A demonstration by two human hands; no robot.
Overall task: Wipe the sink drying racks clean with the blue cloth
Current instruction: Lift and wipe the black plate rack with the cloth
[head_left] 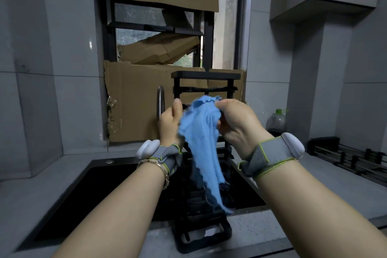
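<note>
blue cloth [201, 142] | gripped up top by left hand [170, 124], right hand [237, 123] | fold to firm pad before rubbing drying rack [188, 224]

cardboard [138, 98], faucet [160, 100], plastic bottle [276, 120]

We find a grey countertop [48, 184]: a black drying rack [199, 221] overhangs its front edge, a second rack [356, 159] lies along its right edge, and a bottle [276, 121] stands near its back-right corner.

Grey mesh wrist straps [266, 157] edged in lime green each carry a white pod [292, 145]; a gold bracelet [165, 174] circles the left wrist.
</note>
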